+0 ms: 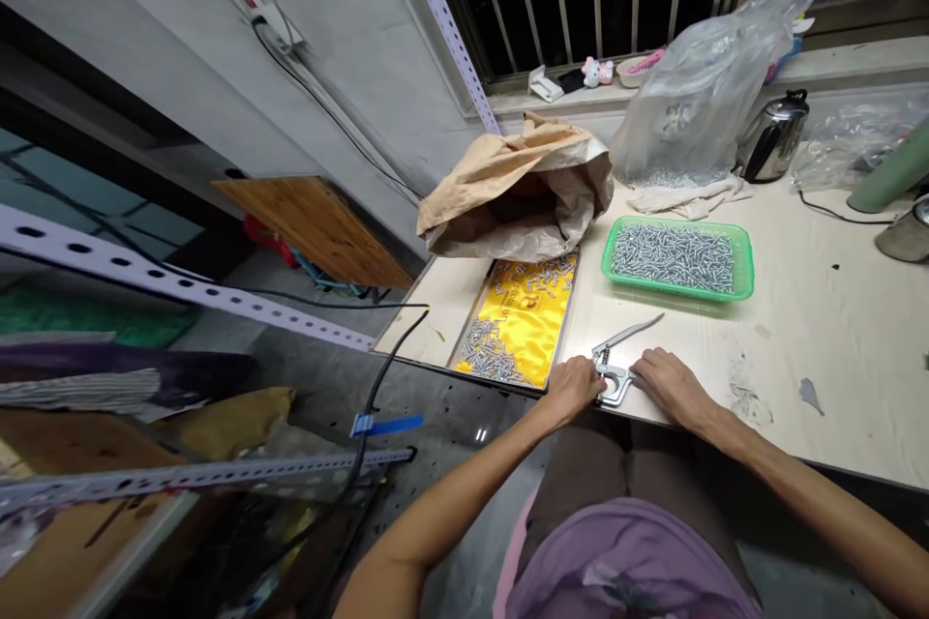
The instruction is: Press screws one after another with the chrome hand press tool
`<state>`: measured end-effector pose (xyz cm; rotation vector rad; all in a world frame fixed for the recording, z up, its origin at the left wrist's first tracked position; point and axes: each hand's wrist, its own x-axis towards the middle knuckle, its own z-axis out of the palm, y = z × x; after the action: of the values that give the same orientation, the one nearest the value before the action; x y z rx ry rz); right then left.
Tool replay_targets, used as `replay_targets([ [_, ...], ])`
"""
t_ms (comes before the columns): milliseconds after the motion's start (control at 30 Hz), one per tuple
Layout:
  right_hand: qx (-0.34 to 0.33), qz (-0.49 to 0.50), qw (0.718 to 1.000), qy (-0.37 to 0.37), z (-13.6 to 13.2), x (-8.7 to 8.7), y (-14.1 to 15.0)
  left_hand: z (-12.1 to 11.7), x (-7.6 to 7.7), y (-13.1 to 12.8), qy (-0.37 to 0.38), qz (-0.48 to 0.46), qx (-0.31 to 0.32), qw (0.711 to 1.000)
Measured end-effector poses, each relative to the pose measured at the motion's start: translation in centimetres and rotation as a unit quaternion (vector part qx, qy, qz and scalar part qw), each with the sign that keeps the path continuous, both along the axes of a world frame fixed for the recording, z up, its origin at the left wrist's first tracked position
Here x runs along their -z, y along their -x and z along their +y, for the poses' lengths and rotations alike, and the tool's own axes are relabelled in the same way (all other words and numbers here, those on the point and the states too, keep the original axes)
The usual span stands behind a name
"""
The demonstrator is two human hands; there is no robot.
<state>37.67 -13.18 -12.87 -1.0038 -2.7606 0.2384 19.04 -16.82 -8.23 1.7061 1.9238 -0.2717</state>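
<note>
At the table's front edge lies a silver metal lever tool (616,385) with a C-shaped frame, a spring and a long handle angled up to the right. My left hand (577,387) is closed in a pinch at the frame's left end; what sits between its fingertips is too small to make out. My right hand (672,387) is closed on the frame's right end. Left of the tool, a flat tray lined with yellow satin cloth (533,324) bears loose small metal pins (490,351). A green plastic basket (744,285) full of similar pins (672,256) stands beyond my right hand.
A crumpled brown paper sack (508,160) lies open behind the tray. Further back are a clear plastic bag (707,92), a white cloth (689,198) and a steel kettle (775,140). A black cable (374,387) hangs over the table's left corner. Perforated metal posts (181,285) stand left.
</note>
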Motion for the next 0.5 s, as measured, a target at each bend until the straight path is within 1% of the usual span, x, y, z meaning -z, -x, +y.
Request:
replay_targets([
  [67,0.004,0.011,1.000,-0.010,0.4,-0.1,-0.6,0.0,-0.2,0.0,0.006,0.016,0.027,0.999],
  [167,0.018,0.022,0.999,-0.016,0.5,-0.3,-1.9,0.1,-0.9,0.4,-0.023,0.050,0.045,0.997],
  [233,0.026,0.022,0.999,-0.010,0.5,-0.4,-2.6,0.8,-2.0,0.8,-0.083,0.026,0.039,0.995],
  [267,0.029,0.020,0.999,-0.004,0.4,-0.6,-2.9,1.5,-2.8,0.9,-0.132,-0.006,0.031,0.991],
  [300,0.031,0.018,0.999,0.003,0.3,-0.7,-3.0,2.2,-3.9,1.1,-0.195,-0.047,0.023,0.979],
  [333,0.033,0.017,0.999,0.010,0.2,-0.9,-3.1,3.0,-5.0,1.3,-0.265,-0.092,0.014,0.960],
  [400,0.038,0.021,0.999,0.020,0.1,-1.1,-3.1,4.6,-7.0,2.0,-0.395,-0.170,0.007,0.903],
  [433,0.040,0.025,0.999,0.023,0.0,-1.2,-3.1,5.3,-7.8,2.6,-0.440,-0.189,0.006,0.878],
  [467,0.042,0.030,0.998,0.023,0.0,-1.1,-3.0,5.8,-8.3,3.4,-0.465,-0.187,-0.002,0.865],
  [500,0.044,0.034,0.998,0.021,-0.1,-1.0,-3.0,6.2,-8.4,4.3,-0.469,-0.170,-0.012,0.867],
])
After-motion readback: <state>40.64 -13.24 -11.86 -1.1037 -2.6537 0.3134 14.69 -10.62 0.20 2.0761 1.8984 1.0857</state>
